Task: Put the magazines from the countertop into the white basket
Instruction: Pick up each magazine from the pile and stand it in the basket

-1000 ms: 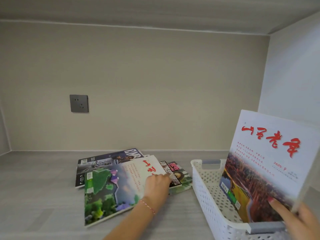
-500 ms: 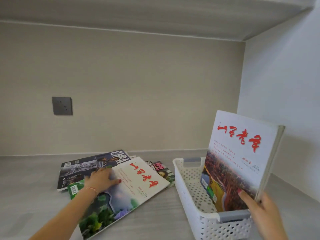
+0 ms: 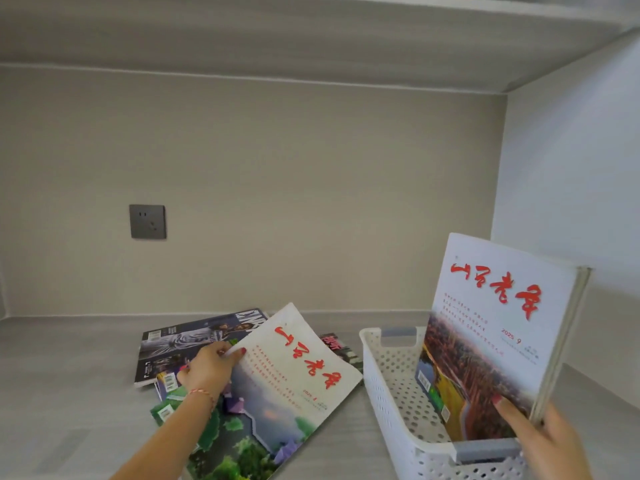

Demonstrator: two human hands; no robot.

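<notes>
Fingers of the left hand point(image 3: 207, 370) pinched the far edge of the top magazine point(image 3: 277, 389) on the countertop point(image 3: 69, 393); its long axis pointed toward the white basket point(image 3: 391, 393) just right. Right hand point(image 3: 547, 441) gripped an upright magazine point(image 3: 491, 334) standing inside the basket.

A basket point(image 3: 391, 393) stands on the desk point(image 3: 69, 393), right of a pile of magazines point(image 3: 194, 341). One magazine point(image 3: 491, 341) stands upright in the basket. Another point(image 3: 294, 375) lies on top of the pile. A wall socket point(image 3: 148, 221) sits behind, to the left.
</notes>
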